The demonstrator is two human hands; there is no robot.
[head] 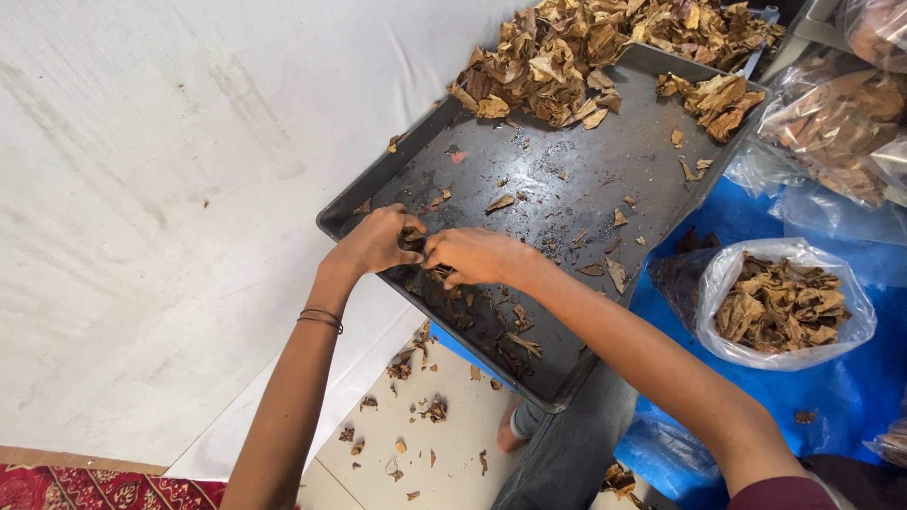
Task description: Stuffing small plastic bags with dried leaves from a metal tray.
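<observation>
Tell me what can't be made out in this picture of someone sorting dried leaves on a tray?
- Head view: what the left hand and right hand pinch between them; the fingers cover it.
- Head view: the leaf pile on the tray is cut off by the top edge.
- Head view: the clear bags at right run past the frame edge, their contents dimmed by plastic.
- Head view: the scraps on the floor are too small to identify.

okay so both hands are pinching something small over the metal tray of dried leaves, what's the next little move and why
Probably finish working the small dark piece pinched between the left hand and right hand, then reach up the dark tray for a fresh dried leaf from the pile. Only crumbs and scraps lie by the hands; the whole leaves sit at the far end.
</observation>
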